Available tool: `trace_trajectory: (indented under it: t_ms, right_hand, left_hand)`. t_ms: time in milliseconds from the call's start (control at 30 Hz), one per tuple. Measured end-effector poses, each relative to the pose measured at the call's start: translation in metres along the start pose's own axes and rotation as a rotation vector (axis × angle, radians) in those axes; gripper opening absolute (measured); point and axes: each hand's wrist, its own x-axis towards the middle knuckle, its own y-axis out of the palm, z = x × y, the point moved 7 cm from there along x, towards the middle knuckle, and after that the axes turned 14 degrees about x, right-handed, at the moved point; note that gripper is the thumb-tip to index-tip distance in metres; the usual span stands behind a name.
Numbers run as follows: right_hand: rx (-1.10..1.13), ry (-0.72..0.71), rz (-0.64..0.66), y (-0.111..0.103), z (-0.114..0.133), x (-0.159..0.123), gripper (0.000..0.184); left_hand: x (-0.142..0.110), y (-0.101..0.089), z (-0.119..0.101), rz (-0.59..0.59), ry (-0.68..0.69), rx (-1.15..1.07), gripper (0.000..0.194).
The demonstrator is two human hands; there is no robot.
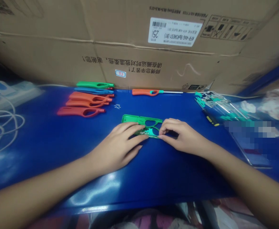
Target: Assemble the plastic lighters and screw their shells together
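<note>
One green casing (140, 120) lies partly under left fingers (136, 129), at right fingertips (162, 129).

cardbd box (130, 47) at bk | wht cable (24, 121) looped, l side

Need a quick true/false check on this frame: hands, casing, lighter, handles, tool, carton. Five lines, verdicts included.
1. The left hand and right hand are both at the green casing. True.
2. The lighter near the carton points its rod to the left. False: the rod points right.
3. Of the handles grouped at left, the one farthest from the person is green. True.
4. The black-and-yellow tool lies left of both hands. False: it lies to their right.
5. The carton's print reads right way up. False: it is upside down.
</note>
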Motion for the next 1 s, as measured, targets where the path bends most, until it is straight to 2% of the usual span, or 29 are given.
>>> trace_trajectory:
  t_ms: [267,500,633,700,800,1000]
  right_hand:
    - [0.038,0.015,-0.031,-0.001,0.001,0.001,0.010]
    - [-0.028,-0.026,-0.158,-0.012,-0.004,0.000,0.014]
    - [-0.190,-0.060,-0.109,-0.011,-0.008,-0.001,0.030]
    - [-0.219,-0.047,-0.078,-0.008,-0.011,-0.001,0.032]
    - [-0.244,-0.032,-0.080,-0.009,-0.012,-0.002,0.027]
    - [-0.227,0.053,-0.097,-0.018,-0.021,-0.002,0.002]
  left_hand:
    - [0.002,0.009,0.002,0.062,-0.006,-0.002,0.041]
    - [0.002,0.007,0.001,0.058,0.008,-0.013,0.039]
    - [0.001,0.005,0.001,0.059,0.008,-0.023,0.038]
    - [0.001,0.005,0.001,0.050,0.006,-0.032,0.038]
    - [0.001,0.005,0.001,0.038,0.007,-0.049,0.039]
    - [0.000,0.009,0.002,0.067,0.016,-0.108,0.042]
